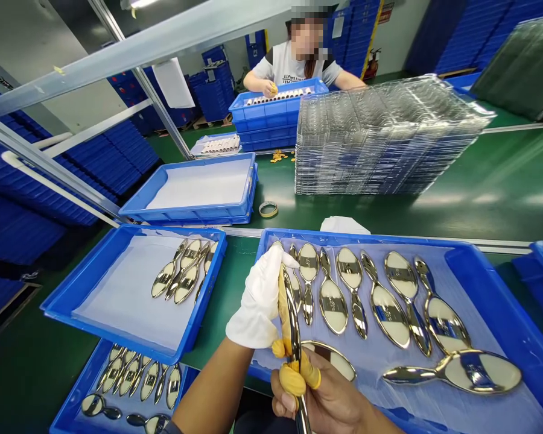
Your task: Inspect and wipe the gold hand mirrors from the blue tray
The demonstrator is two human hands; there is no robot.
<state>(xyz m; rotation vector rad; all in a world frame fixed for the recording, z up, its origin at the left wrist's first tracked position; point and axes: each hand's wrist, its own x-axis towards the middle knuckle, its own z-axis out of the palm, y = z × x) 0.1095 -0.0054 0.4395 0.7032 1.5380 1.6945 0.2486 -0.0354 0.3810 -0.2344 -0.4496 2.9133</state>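
"Green surface, blue trays all round. What's in hand?"

"One gold hand mirror [292,325], held up on edge."

"State of the grip?"

"Closed on it, both sides: the right hand [321,398], in yellow finger cots [292,381], wraps the handle; the white-gloved left hand [253,301] holds the upper part."

"What's past the grip?"

"Just ahead, a tray [344,236] of more mirrors [332,307] on white sheeting; left of it, another tray [172,232] with a smaller bunch."

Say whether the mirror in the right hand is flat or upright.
Roughly upright: the right hand grips the mirror's handle; its head stands edge-on.
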